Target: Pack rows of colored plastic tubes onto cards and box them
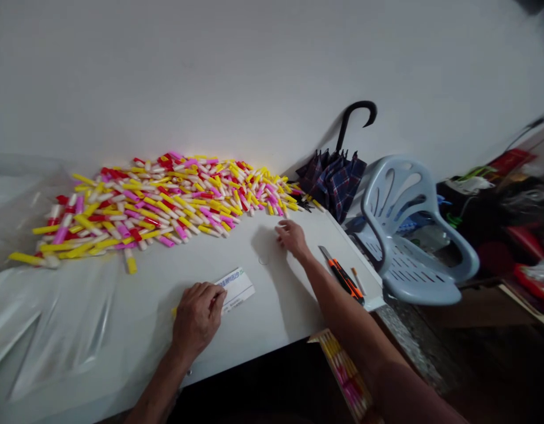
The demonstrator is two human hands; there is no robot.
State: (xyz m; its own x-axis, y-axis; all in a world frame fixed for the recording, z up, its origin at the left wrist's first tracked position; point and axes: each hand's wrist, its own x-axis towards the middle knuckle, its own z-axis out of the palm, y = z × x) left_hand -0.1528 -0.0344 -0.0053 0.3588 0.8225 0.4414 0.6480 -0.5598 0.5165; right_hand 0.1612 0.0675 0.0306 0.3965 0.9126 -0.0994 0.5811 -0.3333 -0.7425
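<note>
Right hand, fingers loosely curled and holding nothing visible, hovers over the white counter just below the near edge of a sprawling heap of yellow, pink and red plastic tubes (their long axes point every way). Left hand, farther from the heap, grips a printed white card. An orange-and-black utility knife lies just right of the right hand

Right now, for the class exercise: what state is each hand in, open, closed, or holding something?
Left hand: closed, fingers holding a white printed card.
Right hand: fingers half-curled; cannot tell whether anything is held.
</note>
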